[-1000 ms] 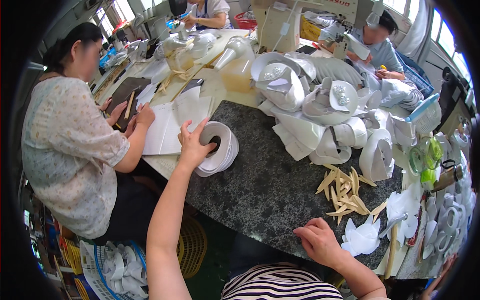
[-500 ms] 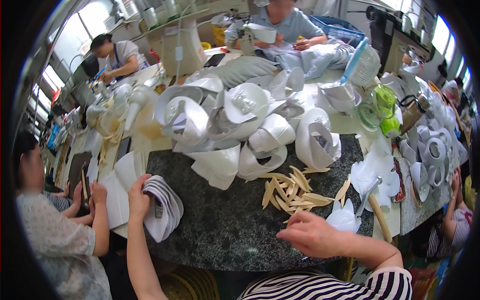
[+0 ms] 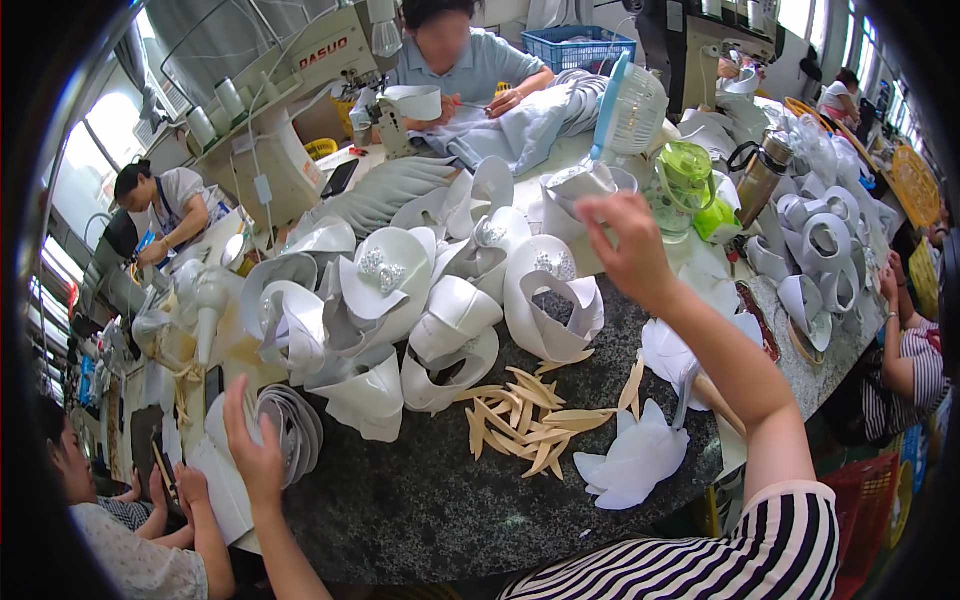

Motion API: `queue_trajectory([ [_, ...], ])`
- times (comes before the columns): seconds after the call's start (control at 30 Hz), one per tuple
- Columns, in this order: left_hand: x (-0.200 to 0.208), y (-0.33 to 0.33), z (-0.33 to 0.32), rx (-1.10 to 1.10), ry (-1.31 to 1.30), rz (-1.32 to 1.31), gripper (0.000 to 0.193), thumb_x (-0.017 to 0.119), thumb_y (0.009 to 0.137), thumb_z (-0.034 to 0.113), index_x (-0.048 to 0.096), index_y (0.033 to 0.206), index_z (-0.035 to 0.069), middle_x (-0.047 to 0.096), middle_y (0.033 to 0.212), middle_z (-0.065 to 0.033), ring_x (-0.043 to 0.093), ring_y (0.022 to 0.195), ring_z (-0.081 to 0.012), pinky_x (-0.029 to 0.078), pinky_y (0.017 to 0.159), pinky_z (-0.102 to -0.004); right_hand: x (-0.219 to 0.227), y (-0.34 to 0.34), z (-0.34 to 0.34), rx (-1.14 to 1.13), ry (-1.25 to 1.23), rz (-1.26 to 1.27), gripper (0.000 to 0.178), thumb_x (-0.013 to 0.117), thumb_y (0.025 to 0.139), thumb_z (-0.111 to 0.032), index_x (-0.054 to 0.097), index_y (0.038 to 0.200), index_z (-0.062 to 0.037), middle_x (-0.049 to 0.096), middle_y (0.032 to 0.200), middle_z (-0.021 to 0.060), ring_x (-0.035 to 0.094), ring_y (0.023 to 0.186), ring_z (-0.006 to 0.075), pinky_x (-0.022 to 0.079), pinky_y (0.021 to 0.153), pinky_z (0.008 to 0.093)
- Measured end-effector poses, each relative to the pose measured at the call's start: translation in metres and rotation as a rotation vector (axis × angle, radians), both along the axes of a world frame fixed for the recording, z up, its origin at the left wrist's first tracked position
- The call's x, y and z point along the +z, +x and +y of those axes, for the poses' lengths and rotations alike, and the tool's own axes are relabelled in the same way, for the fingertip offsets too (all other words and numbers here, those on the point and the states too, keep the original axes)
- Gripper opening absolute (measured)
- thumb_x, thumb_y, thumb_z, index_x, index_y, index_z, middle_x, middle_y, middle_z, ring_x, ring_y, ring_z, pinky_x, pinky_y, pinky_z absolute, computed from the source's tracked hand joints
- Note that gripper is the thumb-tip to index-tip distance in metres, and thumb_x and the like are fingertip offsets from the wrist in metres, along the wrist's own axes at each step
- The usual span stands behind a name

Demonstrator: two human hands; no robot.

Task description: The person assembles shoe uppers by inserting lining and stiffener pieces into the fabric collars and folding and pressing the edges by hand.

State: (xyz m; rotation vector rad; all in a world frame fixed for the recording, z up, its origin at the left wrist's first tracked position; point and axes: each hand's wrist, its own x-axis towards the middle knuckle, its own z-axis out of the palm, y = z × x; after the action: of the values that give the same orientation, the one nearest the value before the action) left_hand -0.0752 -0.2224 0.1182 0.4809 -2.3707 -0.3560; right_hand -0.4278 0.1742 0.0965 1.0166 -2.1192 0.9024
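Observation:
My left hand [image 3: 258, 455] is open, its fingers stretched upward, beside a stack of white curved pieces [image 3: 292, 430]. It stands close to the stack, and I cannot tell if it touches. Farther off to the right, my right hand [image 3: 636, 248] is raised over the table with fingers apart and nothing visible in it. Its fingertips are nearest a white curved band [image 3: 585, 188] at the back. Between the hands lies a heap of white shoe-upper-like pieces [image 3: 450, 320], some with silvery bead clusters. Tan leaf-shaped strips [image 3: 525, 420] lie scattered in front of the heap.
A dark speckled slab [image 3: 420, 520] covers the near table. White thin sheets [image 3: 640, 455] and a hammer [image 3: 718, 402] lie at its right. Beyond stand a green-lidded jug [image 3: 682, 185], a small fan [image 3: 632, 105] and a thermos [image 3: 765, 180]. Co-workers sit left, right and across.
My left hand has let go of the white stack and opened. My right hand has risen from the near slab toward the far pieces. The view has turned rightward.

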Motion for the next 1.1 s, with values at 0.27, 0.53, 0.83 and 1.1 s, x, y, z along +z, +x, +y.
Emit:
queue_trajectory([
  [0.27,0.021,0.018,0.186,-1.445,0.729,0.127,0.014,0.065,0.093,0.012,0.072,0.099,0.001,0.067,0.108,-0.016,0.064,0.102,-0.0285,0.051,0.09,-0.0399,-0.026,-0.085,-0.005,-0.32,0.723,-0.244,0.038,0.075,0.079,-0.014,0.067,0.116,-0.0096,0.068,0.118,0.0098,0.053,0.128,0.0284,0.032,0.112,0.048],
  [0.53,-0.011,0.064,0.221,-1.811,0.875,0.306,0.033,0.068,0.096,0.037,0.072,0.08,0.008,0.068,0.081,-0.0105,0.062,0.071,-0.0251,0.048,0.073,-0.0351,0.003,-0.04,0.003,-0.325,0.61,0.125,0.023,0.063,0.082,-0.005,0.068,0.104,-0.0106,0.07,0.107,0.0079,0.058,0.121,0.0245,0.029,0.113,0.0513],
  [0.83,-0.008,0.121,0.162,-1.71,0.807,-0.111,0.039,0.064,0.1,0.033,0.07,0.084,-0.002,0.068,0.081,-0.0136,0.062,0.074,-0.0264,0.049,0.07,-0.0397,0.069,-0.033,0.037,-0.171,0.785,0.243,0.015,0.06,0.085,-0.004,0.07,0.095,-0.0088,0.072,0.099,0.0081,0.062,0.116,0.0225,0.034,0.111,0.0429],
  [1.1,0.002,0.118,0.222,-1.795,1.088,0.037,0.028,0.068,0.098,0.023,0.07,0.104,-0.004,0.064,0.112,-0.0236,0.063,0.091,-0.0312,0.052,0.083,-0.0427,0.059,-0.012,0.049,-0.271,0.942,0.223,0.028,0.06,0.08,0.0,0.069,0.105,-0.0087,0.071,0.102,0.0062,0.064,0.111,0.0233,0.034,0.111,0.0454],
])
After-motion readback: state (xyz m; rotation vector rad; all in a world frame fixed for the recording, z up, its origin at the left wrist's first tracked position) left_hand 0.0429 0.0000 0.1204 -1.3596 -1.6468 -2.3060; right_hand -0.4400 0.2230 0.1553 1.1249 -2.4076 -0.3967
